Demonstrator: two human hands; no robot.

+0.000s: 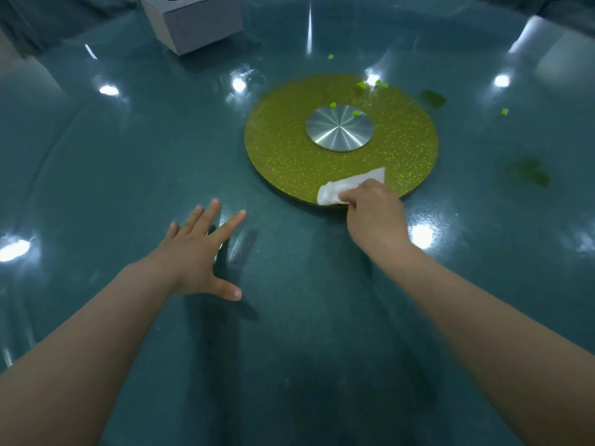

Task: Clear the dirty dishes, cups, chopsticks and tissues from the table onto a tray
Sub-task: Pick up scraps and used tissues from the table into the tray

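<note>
Pinching a white tissue [349, 187] in right hand [375, 210] at near edge of yellow turntable [289, 149]; left hand [196, 252] spread flat, empty, on table [96, 156]. Likely risk: scattering green scraps [362, 85] farther right.

We see dim, teal-tinted light. Overhead lamps throw white glare spots across the glossy table [96, 149]. Wide-angle distortion bends the edges; focus is soft throughout.
</note>
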